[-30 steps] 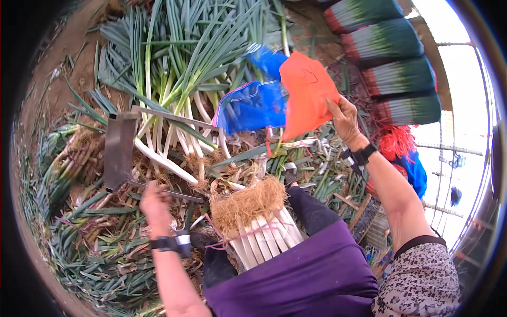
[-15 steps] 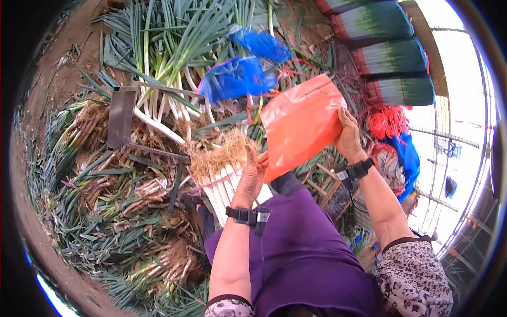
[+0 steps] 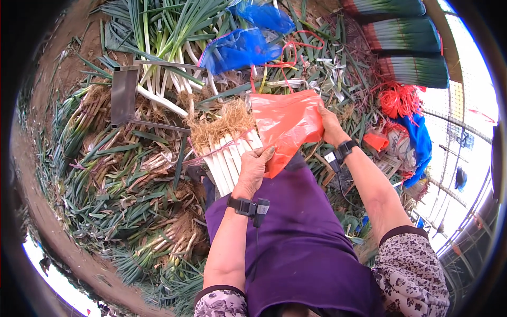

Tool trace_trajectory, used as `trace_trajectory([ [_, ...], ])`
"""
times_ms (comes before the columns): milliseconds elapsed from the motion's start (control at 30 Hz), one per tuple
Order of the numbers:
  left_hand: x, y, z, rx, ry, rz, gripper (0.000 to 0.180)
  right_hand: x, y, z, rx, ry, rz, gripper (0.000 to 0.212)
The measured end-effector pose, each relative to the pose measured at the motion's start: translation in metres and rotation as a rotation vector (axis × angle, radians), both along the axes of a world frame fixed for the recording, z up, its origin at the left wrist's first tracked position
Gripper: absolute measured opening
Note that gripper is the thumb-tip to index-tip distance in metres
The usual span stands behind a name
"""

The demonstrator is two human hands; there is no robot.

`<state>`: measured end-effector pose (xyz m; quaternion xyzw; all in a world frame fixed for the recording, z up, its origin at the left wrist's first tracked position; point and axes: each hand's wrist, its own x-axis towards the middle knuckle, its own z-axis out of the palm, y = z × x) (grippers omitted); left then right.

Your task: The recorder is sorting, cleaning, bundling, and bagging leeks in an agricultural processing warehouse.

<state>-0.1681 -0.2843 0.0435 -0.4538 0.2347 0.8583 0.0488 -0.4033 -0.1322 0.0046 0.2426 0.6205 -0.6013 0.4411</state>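
An orange-red plastic bag (image 3: 291, 120) is stretched between my two hands above my lap. Its lower left corner is pinched in the fingers of my left hand (image 3: 252, 171), which lies over the white stalks. My right hand (image 3: 331, 128) grips the bag's right edge. A bundle of long green onions (image 3: 224, 165) rests on my lap, its brown roots pointing away from me and a thin purple tie across the white stalks. The bag's left edge lies against the right side of this bundle; the leafy ends are not visible.
A metal frame (image 3: 123, 98) stands at the left before loose green onions (image 3: 171, 34). Trimmed leaves and stalks (image 3: 111, 190) heap up at the left. Blue mesh bags (image 3: 237, 50) lie ahead. Stacked tied bundles (image 3: 414, 70) and red strings (image 3: 398, 100) are at the right.
The orange-red bag has come left and closer to the onion bundle, with my right hand following. My left hand now pinches the bag's corner more plainly. The view has shifted slightly.
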Motion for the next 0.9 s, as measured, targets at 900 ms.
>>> trace_trajectory([
  [900,0.014,0.041,-0.002,-0.017,-0.352,0.277,0.032,0.06,-0.053,0.087,0.086,0.93,1.078,0.033],
])
